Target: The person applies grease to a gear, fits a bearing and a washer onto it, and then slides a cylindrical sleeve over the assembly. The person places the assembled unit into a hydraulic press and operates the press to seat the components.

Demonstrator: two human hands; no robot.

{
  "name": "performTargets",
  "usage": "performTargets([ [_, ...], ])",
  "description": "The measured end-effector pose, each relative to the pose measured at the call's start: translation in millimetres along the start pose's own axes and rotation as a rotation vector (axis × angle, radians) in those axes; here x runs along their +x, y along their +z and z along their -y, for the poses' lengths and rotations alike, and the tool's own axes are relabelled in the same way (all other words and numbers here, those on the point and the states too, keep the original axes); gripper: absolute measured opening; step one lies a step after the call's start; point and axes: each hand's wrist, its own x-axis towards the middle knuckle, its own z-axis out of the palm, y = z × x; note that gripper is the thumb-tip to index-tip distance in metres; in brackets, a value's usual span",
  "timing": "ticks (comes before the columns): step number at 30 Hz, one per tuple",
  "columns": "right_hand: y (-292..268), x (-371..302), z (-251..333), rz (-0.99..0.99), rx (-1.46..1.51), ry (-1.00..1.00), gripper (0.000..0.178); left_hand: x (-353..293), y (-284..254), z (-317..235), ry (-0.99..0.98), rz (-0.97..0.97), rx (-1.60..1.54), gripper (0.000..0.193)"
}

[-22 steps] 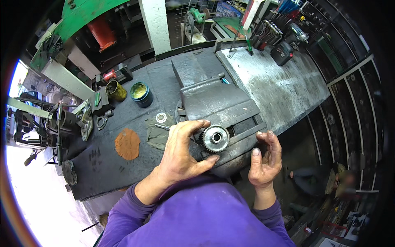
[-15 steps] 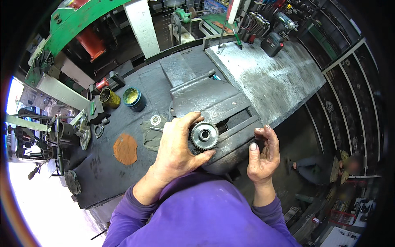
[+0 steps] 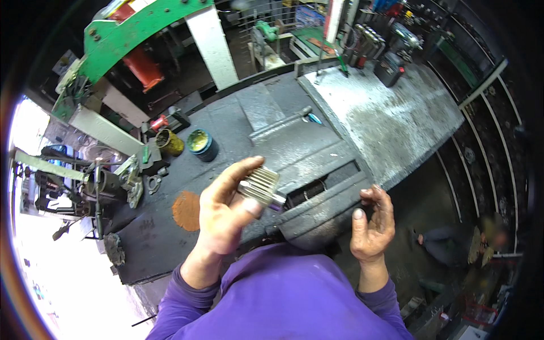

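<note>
The left hand (image 3: 221,218) has its fingers gripping a metal gear (image 3: 260,186), tilted above the worktop (image 3: 153,243); the right hand's (image 3: 373,229) fingers curl loosely, released, near the vise (image 3: 309,146). Farther off stands a blue can (image 3: 203,148).

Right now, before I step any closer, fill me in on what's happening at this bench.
A person in purple is holding a toothed metal gear in the left hand, tilted so its teeth show and its narrow end points right. The right hand is empty and half open near a large bench vise. On the dark bench stand an open blue tub and a flat orange piece lies.
</note>
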Motion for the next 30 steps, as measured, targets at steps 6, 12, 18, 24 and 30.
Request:
performTargets([
  [6, 13, 1, 10, 0.003, 0.027, 0.030, 0.054, 0, -52, 28, -0.432, -0.320, -1.046, 0.053],
  [12, 34, 14, 43, 0.108, 0.028, -0.146, 0.051, -23, -74, 65, -0.420, -0.423, -1.129, 0.052],
  [18, 94, 17, 90, 0.561, 0.205, -0.247, 0.048, -42, -80, 61, -0.026, -0.347, -0.348, 0.063],
  [24, 150, -1, 93, 0.686, 0.215, 0.080, 0.050, -63, -103, 61, 0.220, -0.238, 0.207, 0.113],
  [30, 188, -28, 58, 0.671, 0.748, 0.878, 0.064, -68, -131, 69, 0.277, -0.103, 0.378, 0.120],
])
